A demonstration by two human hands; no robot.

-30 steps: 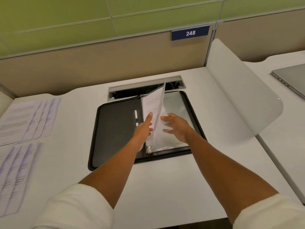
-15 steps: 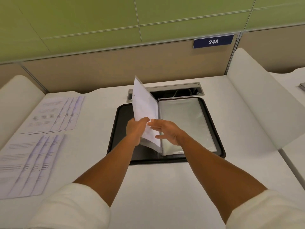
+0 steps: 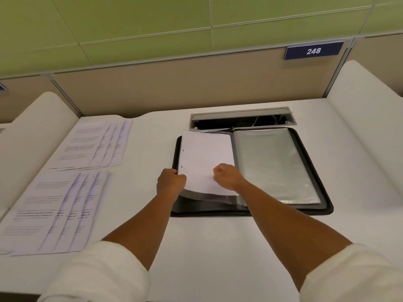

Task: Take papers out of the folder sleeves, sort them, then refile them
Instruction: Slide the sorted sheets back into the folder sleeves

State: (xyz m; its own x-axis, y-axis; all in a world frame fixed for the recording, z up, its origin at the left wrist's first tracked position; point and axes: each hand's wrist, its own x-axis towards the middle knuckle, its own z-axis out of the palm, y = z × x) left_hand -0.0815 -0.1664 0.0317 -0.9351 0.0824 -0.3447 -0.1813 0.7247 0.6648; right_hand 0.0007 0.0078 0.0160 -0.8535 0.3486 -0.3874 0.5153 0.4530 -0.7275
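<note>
A black zip folder (image 3: 314, 149) lies open on the white desk, with clear plastic sleeves (image 3: 274, 164) stacked on its right half. A white sheet of paper (image 3: 205, 158) with two punch holes lies over the left half, on a turned sleeve. My left hand (image 3: 171, 182) grips the sheet's lower left corner. My right hand (image 3: 226, 176) has its fingers curled on the sheet's lower right part; what it holds is hidden. Two fanned groups of printed papers lie at the left, the far group (image 3: 98, 144) and the near group (image 3: 54, 212).
A cable slot (image 3: 242, 118) opens in the desk just behind the folder. Curved white side dividers rise at the left (image 3: 32, 131) and the right (image 3: 366, 110). A beige partition with a blue sign "248" (image 3: 314, 50) stands behind.
The sleeve and sheet, which stood upright between my hands, have been turned over to the left and now lie flat on the folder's left half. My view has shifted left.
</note>
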